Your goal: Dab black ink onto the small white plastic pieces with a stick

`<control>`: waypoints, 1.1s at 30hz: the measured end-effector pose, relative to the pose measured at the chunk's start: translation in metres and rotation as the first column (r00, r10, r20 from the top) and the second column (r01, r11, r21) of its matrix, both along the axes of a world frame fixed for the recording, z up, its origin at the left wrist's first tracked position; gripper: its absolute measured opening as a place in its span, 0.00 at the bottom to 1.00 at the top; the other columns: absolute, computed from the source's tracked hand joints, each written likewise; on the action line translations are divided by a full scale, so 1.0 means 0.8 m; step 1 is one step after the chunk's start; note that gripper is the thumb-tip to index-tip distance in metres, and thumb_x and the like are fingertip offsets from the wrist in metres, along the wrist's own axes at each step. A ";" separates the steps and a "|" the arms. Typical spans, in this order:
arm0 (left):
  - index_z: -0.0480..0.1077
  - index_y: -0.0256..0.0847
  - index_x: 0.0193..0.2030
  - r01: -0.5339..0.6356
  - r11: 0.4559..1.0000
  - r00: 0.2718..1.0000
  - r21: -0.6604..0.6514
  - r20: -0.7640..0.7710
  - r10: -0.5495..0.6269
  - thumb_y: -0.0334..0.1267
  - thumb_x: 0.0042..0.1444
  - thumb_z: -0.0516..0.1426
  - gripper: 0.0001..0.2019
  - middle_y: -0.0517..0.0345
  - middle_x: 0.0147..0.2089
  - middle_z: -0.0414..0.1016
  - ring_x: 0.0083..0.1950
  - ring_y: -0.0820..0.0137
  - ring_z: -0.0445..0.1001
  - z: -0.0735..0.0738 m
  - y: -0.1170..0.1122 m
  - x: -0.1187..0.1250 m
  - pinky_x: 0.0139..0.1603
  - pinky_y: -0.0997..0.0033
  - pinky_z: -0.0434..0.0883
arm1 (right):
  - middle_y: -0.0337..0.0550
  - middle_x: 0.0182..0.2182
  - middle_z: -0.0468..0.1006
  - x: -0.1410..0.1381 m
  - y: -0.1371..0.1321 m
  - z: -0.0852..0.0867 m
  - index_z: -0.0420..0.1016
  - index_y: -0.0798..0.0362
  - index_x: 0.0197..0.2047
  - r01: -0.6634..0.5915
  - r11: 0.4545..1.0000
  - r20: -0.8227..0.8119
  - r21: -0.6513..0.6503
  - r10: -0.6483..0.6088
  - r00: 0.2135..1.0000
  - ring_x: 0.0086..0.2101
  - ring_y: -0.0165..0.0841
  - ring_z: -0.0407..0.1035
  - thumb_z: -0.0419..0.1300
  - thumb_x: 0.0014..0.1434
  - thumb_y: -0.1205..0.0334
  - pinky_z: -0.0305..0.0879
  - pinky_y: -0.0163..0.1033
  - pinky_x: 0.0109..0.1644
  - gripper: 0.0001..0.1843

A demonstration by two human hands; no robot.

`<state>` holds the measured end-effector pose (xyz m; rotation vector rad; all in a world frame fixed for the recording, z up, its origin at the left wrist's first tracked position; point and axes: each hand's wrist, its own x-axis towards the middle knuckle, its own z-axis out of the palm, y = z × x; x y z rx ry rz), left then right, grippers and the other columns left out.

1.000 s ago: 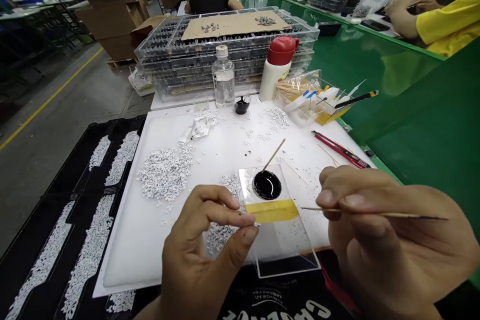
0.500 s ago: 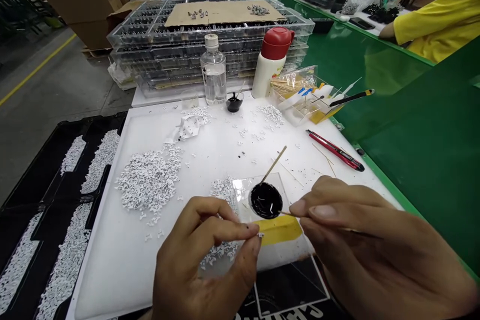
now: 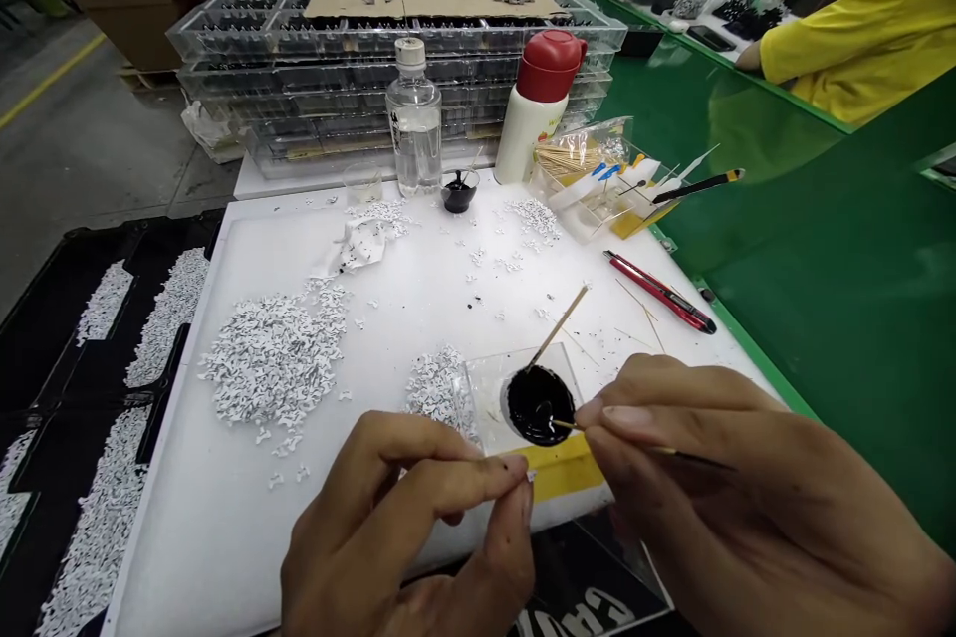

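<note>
Green panels (image 3: 784, 219) run along the right edge of a white counter (image 3: 201, 537) in a workshop. Over the near edge, the left hand (image 3: 410, 528) has thumb and forefinger pinched together on a white piece (image 3: 531, 475), tiny and partly hidden. Just beside it, the right hand (image 3: 717, 488) is clamped on a thin wooden stick (image 3: 568, 425), its tip at a round pool of black paste (image 3: 532, 400); whether they touch, I cannot tell. A second stick (image 3: 559, 323) leans out of the paste, which sits on a clear plate (image 3: 485, 418) crossed by yellow tape (image 3: 564, 466). Below the near edge, large white letters (image 3: 597, 607) show on dark cloth, C and A legible. Left of the plate lies a small heap (image 3: 433, 388) of white bits; nearer the left edge, a larger heap (image 3: 276, 358). Toward the right edge rests a red utility knife (image 3: 661, 292). Near the far edge stand a clear bottle (image 3: 416, 134) with black characters too small to read and a red-capped flask (image 3: 532, 114) with tiny, unreadable lettering. Behind them, clear cases (image 3: 216, 85) are stacked.
</note>
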<state>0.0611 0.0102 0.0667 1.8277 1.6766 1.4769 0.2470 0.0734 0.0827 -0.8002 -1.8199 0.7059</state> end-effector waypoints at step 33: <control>0.79 0.41 0.41 0.089 0.992 0.994 0.087 -0.071 -0.083 0.22 0.60 0.65 0.10 0.64 0.41 0.74 0.39 0.81 0.77 0.001 0.009 -0.009 0.36 0.85 0.77 | 0.40 0.43 0.82 0.002 -0.002 0.004 0.77 0.54 0.54 -0.019 0.998 0.047 0.066 0.016 0.999 0.37 0.26 0.81 0.66 0.60 0.82 0.83 0.28 0.39 0.22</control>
